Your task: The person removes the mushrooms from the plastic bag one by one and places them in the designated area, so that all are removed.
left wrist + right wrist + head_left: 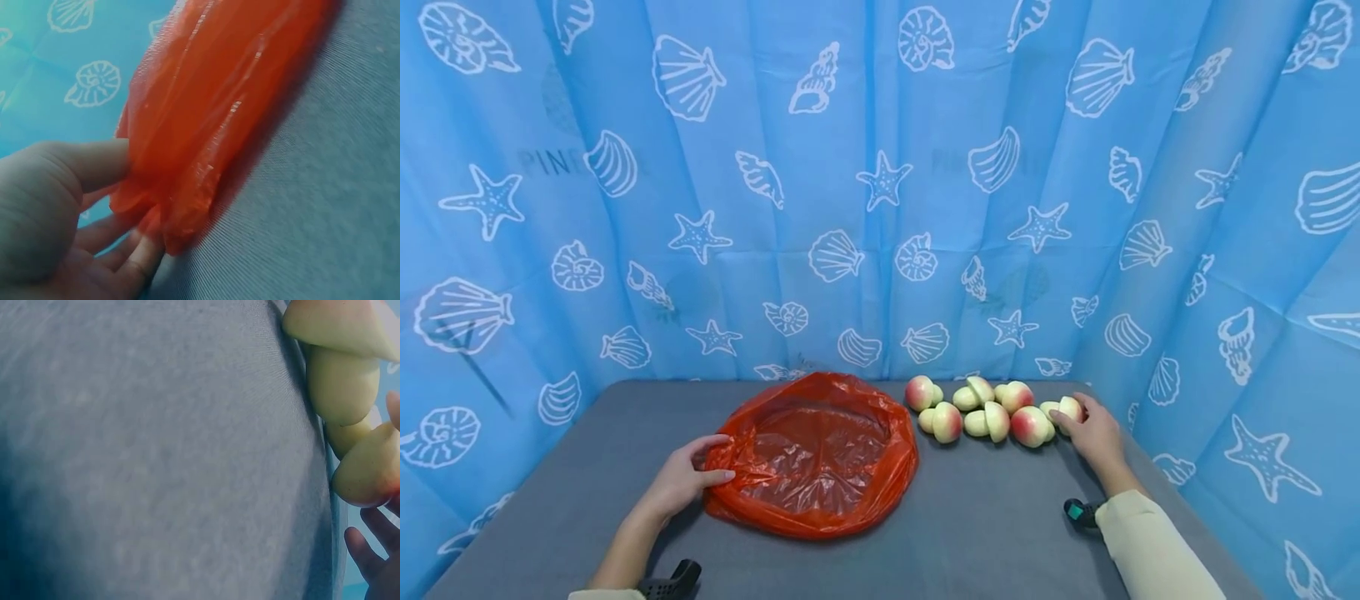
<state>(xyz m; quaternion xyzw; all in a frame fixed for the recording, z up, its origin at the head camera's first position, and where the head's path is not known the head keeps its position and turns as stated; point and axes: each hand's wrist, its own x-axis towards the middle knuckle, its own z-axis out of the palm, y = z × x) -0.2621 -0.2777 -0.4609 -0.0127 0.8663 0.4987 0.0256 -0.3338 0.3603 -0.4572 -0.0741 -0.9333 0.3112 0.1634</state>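
Note:
A red plastic bag lies spread on the table, its wide mouth facing up. At its left edge my left hand holds the rim between thumb and fingers; the left wrist view shows the thin folds of the bag between them. On the far right, my right hand grips a cream mushroom with a reddish cap, the last in a cluster. In the right wrist view, thumb and fingers lie around the cap of this mushroom, partly cut off by the frame.
Several more mushrooms, cream with some red-tinted caps, lie in two rows between the bag and my right hand. A grey cloth-covered table is bordered by a blue curtain with white shell prints.

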